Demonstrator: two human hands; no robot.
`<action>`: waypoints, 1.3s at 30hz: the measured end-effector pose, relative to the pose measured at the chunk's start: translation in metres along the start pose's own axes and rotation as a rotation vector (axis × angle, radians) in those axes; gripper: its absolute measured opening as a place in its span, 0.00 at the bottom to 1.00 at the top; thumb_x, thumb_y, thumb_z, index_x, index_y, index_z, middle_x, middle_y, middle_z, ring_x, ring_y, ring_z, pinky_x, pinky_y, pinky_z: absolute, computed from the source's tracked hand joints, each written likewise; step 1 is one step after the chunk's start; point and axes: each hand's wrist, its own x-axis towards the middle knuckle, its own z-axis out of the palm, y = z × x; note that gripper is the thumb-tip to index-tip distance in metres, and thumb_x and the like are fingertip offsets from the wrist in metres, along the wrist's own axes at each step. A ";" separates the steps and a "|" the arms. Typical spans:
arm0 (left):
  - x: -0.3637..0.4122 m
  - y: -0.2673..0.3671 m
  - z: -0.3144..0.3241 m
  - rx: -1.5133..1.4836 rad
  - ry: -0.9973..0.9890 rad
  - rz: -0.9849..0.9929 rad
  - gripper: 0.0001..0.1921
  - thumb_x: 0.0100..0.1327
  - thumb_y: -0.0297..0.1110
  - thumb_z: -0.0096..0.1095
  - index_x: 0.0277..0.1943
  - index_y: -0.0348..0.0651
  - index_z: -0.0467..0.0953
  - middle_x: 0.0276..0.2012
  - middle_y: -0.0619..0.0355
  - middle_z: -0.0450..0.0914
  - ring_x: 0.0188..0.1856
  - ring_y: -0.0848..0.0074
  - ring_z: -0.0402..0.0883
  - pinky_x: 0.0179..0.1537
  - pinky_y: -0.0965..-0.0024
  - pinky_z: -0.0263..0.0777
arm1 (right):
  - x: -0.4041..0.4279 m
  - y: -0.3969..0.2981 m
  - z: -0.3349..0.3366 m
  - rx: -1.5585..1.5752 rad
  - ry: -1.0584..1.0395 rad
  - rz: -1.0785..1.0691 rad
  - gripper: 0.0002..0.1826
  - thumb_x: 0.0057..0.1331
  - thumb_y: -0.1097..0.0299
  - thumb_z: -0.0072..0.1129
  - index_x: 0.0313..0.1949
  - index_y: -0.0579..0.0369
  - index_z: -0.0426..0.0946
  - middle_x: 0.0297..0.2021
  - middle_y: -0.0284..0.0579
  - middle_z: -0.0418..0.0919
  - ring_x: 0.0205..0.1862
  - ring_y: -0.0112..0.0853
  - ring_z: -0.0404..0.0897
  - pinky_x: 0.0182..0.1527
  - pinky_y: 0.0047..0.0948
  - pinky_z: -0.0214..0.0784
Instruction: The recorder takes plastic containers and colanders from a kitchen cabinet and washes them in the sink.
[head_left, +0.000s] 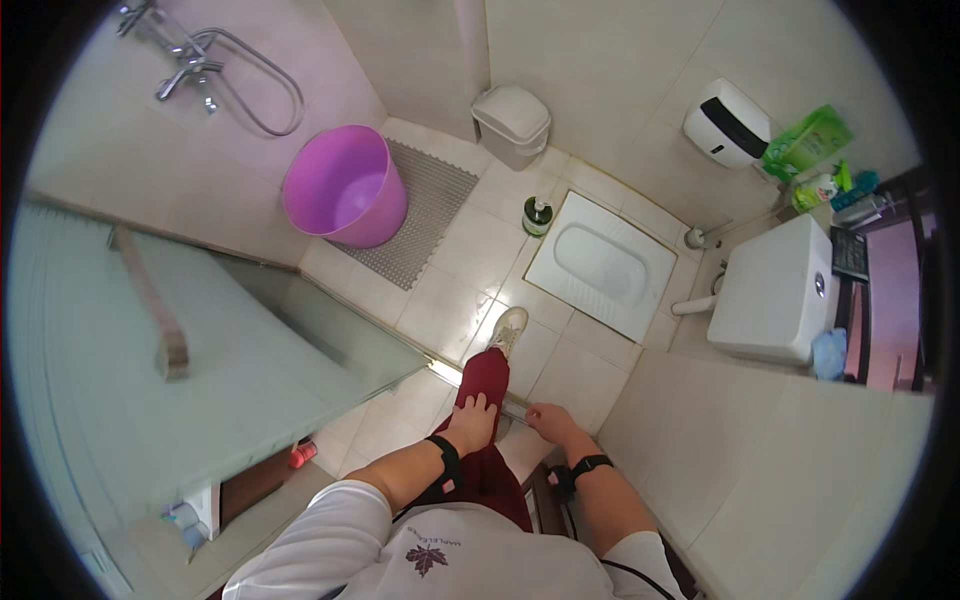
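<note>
My left hand (472, 422) hangs over the front leg of my maroon trousers (486, 375), fingers apart, with no object in it. Whether it touches the cloth I cannot tell. To the right, my right hand (553, 422) has loosely curled fingers and appears beside the metal door track (515, 409) on the floor; no held thing shows. My front foot, in a light shoe (510, 328), rests on the tiled floor past that track. Farther ahead are a white squat toilet (592, 296) and a dark green pump bottle (537, 223).
A frosted glass door (262, 390) with a handle (150, 300) stands at left. A purple bucket (390, 202) sits on a grey mat (439, 199), below a shower mixer (187, 67). A lidded bin (512, 124) is at the back wall; a cistern (772, 292) and paper dispenser (724, 131) are right.
</note>
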 end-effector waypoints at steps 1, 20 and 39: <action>0.017 -0.002 0.000 -0.008 -0.018 -0.001 0.22 0.62 0.36 0.51 0.58 0.39 0.66 0.62 0.41 0.59 0.62 0.49 0.63 0.54 0.41 0.64 | 0.015 0.007 -0.009 0.005 -0.016 0.010 0.13 0.60 0.60 0.51 0.37 0.55 0.78 0.33 0.51 0.80 0.36 0.46 0.78 0.42 0.38 0.69; 0.150 -0.016 -0.068 -0.020 -0.171 -0.021 0.31 0.62 0.54 0.51 0.61 0.39 0.66 0.65 0.38 0.55 0.66 0.40 0.53 0.57 0.33 0.56 | 0.464 0.009 -0.209 -0.336 0.495 -0.128 0.27 0.58 0.68 0.56 0.59 0.43 0.65 0.57 0.54 0.65 0.59 0.49 0.64 0.56 0.47 0.63; 0.130 -0.023 -0.043 0.023 0.013 -0.055 0.28 0.63 0.49 0.49 0.60 0.39 0.67 0.61 0.38 0.61 0.61 0.42 0.60 0.50 0.35 0.62 | 0.279 0.098 -0.086 -0.280 0.287 0.102 0.10 0.63 0.67 0.51 0.42 0.55 0.67 0.37 0.58 0.71 0.36 0.54 0.74 0.37 0.48 0.71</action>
